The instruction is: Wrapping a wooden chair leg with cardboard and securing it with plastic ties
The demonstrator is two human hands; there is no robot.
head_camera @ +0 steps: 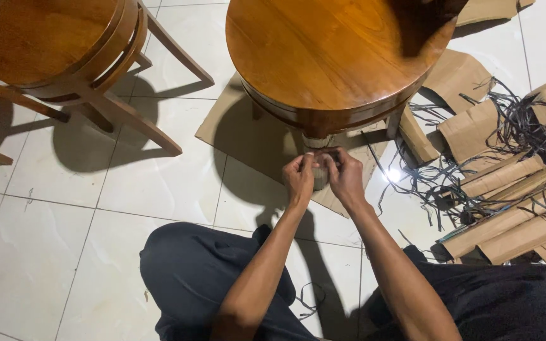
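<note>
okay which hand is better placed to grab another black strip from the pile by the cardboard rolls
Right, probably. The right hand is on the wrapped table leg beside the left hand, but nearer the black strips, which lie on that side.

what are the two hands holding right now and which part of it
Both the left hand and right hand grip the wrapped table leg, at its lower end under the round wooden table.

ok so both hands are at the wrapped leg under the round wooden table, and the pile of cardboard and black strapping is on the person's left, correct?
Not quite. The head view shows the cardboard and black strapping pile on the person's right, not left. The rest holds: left hand and right hand are both at the wrapped leg under the round wooden table.
</note>
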